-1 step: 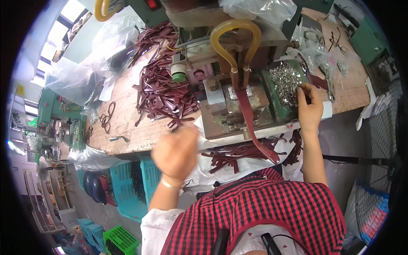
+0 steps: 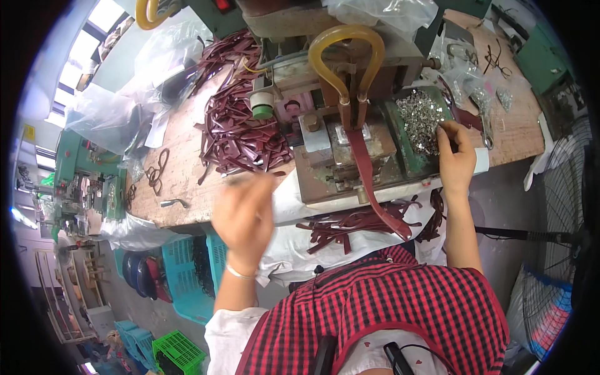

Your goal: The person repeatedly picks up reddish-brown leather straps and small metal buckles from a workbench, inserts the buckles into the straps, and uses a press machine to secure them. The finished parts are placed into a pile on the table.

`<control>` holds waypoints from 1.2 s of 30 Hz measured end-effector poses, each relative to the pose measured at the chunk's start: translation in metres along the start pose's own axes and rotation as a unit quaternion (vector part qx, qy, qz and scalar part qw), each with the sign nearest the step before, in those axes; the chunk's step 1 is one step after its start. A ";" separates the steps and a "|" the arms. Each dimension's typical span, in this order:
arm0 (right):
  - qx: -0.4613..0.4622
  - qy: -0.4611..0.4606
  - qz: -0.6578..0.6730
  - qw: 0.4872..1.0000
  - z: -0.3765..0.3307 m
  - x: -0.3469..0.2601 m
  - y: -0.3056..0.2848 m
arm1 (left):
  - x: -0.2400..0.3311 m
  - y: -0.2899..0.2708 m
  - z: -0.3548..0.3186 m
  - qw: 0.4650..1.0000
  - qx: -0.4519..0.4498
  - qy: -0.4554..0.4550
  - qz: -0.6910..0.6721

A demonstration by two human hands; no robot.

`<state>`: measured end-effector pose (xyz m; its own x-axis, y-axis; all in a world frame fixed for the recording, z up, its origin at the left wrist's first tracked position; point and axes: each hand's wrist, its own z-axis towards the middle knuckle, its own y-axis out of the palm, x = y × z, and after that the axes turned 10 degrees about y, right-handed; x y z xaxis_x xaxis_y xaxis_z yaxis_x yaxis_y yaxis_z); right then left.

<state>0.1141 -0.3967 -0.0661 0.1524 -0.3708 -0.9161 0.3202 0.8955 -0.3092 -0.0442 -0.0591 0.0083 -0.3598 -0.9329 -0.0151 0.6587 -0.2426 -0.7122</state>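
Observation:
A dark red eyeglass temple [image 2: 369,175] is set in the bench press [image 2: 337,153], between two copper-coloured prongs, its curved end hanging over the front edge. My left hand [image 2: 245,215], blurred by motion, is curled just in front of the table edge, near a heap of the same temples [image 2: 240,137]. Whether it holds one I cannot make out. My right hand [image 2: 457,153] reaches to the green tray [image 2: 409,164] at the press's right. Its thumb and finger are pinched at the edge of a pile of small shiny metal pieces [image 2: 420,119]; anything between them is hidden.
More temples [image 2: 344,228] lie on white cloth [image 2: 287,247] below the table edge, close to my apron. A yellow hose [image 2: 347,34] loops above the press. Turquoise crates [image 2: 184,278] stand on the floor at left, and a black fan guard [image 2: 556,206] is at right.
My left hand has moved a little to the left and its wrist has turned upright. My right hand and the temple in the press keep their places.

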 end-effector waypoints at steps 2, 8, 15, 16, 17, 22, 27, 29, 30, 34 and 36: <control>-0.012 -0.002 0.012 1.000 0.001 -0.007 0.003 | -0.032 0.003 -0.002 0.990 -0.113 -0.052 0.066; -0.062 -0.004 0.050 0.997 0.002 -0.028 0.038 | -0.099 0.042 -0.072 0.991 -0.092 -0.034 0.089; -0.079 0.028 0.076 0.994 0.011 -0.020 0.026 | -0.255 0.020 -0.044 0.940 -0.016 -0.339 -0.029; -0.068 0.013 0.060 0.996 0.009 -0.021 0.025 | -0.286 0.030 -0.068 0.931 0.031 -0.362 -0.043; -0.057 -0.001 0.044 0.997 0.006 -0.021 0.024 | -0.320 0.048 -0.100 0.919 0.077 -0.384 -0.056; -0.008 0.040 0.017 0.999 -0.014 -0.015 -0.005 | -0.271 0.138 -0.115 0.865 0.145 -0.435 -0.204; -0.175 -0.006 0.120 0.977 -0.022 -0.087 0.016 | -0.194 0.104 -0.074 0.932 -0.039 -0.356 -0.054; -0.177 -0.078 0.087 0.977 -0.017 -0.105 0.036 | -0.168 0.084 -0.047 0.968 -0.054 -0.173 0.175; -0.180 -0.061 0.098 0.977 -0.017 -0.110 0.046 | -0.154 0.075 -0.032 0.972 -0.041 -0.176 0.152; -0.180 0.013 0.247 0.952 -0.032 -0.112 0.070 | -0.106 0.068 -0.015 0.968 0.064 -0.219 -0.108; -0.197 0.060 0.260 0.943 -0.032 -0.114 0.071 | -0.085 0.068 -0.009 0.926 0.136 -0.256 -0.241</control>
<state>0.0894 -0.2828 0.0086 0.0782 0.1541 -0.9850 -0.1443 0.9793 0.1417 0.0245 0.0059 -0.0451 -0.3416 -0.6861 0.6424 0.6701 -0.6570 -0.3454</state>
